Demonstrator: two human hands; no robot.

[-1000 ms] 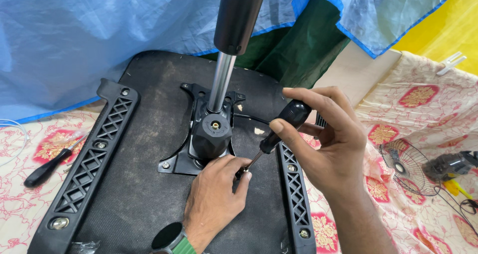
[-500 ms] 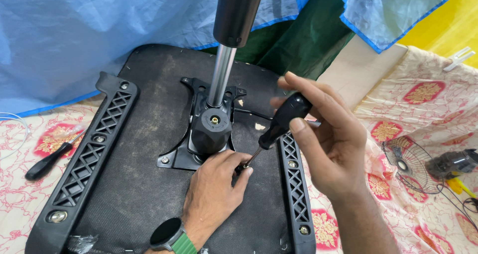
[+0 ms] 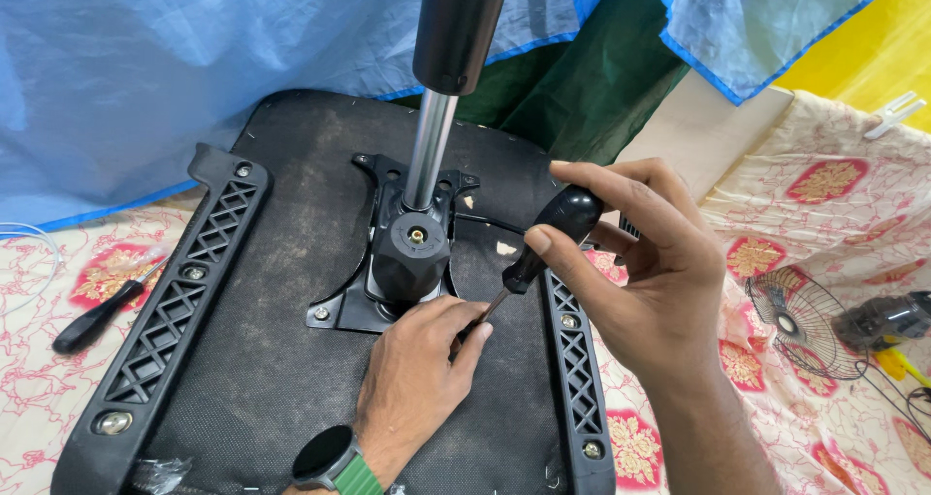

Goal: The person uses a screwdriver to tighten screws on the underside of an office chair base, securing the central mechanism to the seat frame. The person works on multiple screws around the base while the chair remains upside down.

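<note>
Two hands work on an upturned chair seat (image 3: 252,359). Right hand (image 3: 650,272) is clamped around a black screwdriver (image 3: 543,243), tilted down to the left. Left hand (image 3: 417,374) lies on the seat, fingers pinching the shaft near the mounting plate (image 3: 388,282). Spare screwdriver (image 3: 97,316) lies far left on the floral cloth (image 3: 834,194).

Seat underside (image 3: 272,359): black woven fabric, matt, coarse, dusty grey in patches.
Side brackets (image 3: 165,320): black moulded plastic, matt, lattice-ribbed; bright metal bolts.
Mounting plate (image 3: 335,311): black painted metal, semi-gloss.
Gas lift column (image 3: 429,151): polished chrome, mirror-smooth; upper sleeve (image 3: 461,30) satin black.
Screwdriver (image 3: 548,238) in right hand (image 3: 650,272): glossy black plastic handle, dark metal shaft.
Spare screwdriver (image 3: 97,316): same finish.
Tarpaulin (image 3: 145,59): blue plastic sheet, faint sheen, creased.
Floor cloth (image 3: 834,194): printed cotton, matt.
Watch (image 3: 325,456) on left hand (image 3: 417,369): glossy black face, green band.
</note>
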